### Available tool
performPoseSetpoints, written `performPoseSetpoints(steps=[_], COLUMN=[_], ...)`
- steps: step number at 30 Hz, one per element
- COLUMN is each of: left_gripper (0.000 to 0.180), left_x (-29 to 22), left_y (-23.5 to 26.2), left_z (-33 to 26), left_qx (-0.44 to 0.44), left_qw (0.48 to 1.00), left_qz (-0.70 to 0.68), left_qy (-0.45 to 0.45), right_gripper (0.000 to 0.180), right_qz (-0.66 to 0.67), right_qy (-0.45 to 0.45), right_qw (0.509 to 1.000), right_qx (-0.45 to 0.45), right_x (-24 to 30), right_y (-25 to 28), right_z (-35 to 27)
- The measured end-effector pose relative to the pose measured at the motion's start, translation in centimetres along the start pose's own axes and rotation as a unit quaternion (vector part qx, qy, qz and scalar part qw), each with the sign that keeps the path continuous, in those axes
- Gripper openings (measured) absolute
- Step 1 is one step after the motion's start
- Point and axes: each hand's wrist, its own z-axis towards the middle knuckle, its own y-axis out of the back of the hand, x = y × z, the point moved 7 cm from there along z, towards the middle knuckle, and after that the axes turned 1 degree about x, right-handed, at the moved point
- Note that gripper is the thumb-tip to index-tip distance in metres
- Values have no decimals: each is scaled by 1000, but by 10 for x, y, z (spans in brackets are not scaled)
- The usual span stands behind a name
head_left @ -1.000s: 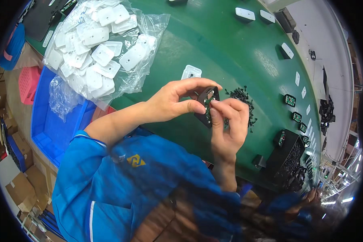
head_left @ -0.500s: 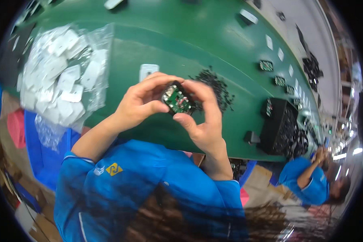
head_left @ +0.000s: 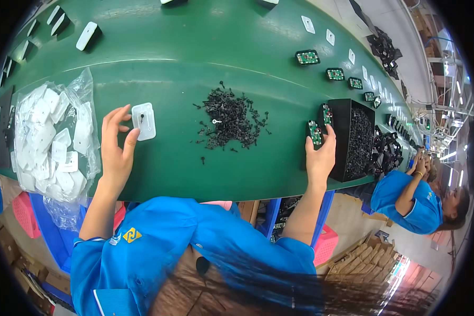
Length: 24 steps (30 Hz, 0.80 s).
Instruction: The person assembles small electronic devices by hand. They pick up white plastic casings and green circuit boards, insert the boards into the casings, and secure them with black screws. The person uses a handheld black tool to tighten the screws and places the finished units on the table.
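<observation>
My left hand [head_left: 117, 150] is beside a translucent white plastic cover [head_left: 144, 129] lying on the green table, its fingers apart and nothing between them. The thumb tip comes close to the cover's edge; whether it touches I cannot tell. A small black piece lies on the cover. On the right, my right hand [head_left: 321, 158] grips a black housing with a green circuit board [head_left: 314, 132] between thumb and fingers. A similar board-filled housing [head_left: 327, 114] sits just beyond it, against a black box [head_left: 341, 139] of small black pieces.
Small black pieces [head_left: 231, 118] form a loose pile mid-table. A clear bag of white covers [head_left: 47, 137] lies at the left. More housings with boards [head_left: 334, 74] and white covers [head_left: 330, 37] line the far right. A co-worker in blue [head_left: 408, 203] works at the right.
My hands have parted from around the circuit-board housing. The right has carried it over toward the black box; the left has moved to the white cover. The view has shifted.
</observation>
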Motion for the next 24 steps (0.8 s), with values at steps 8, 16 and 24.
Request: performPoseSetpoints(steps=[8, 16, 24], left_gripper=[38, 35, 45], left_x=[-21, -33, -53], left_y=[2, -2, -52], left_z=[10, 11, 18], left_qx=[-43, -4, 115], left_qw=[999, 999, 928], left_qz=[-1, -18, -351], left_qy=[-30, -50, 52], right_gripper=[48, 57, 61], right_qz=[-76, -103, 355], right_qy=[251, 309, 279], right_qw=[956, 943, 882], right_qx=[-134, 71, 135], right_x=[78, 96, 211], right_y=[11, -76, -13], right_z=[96, 189, 12])
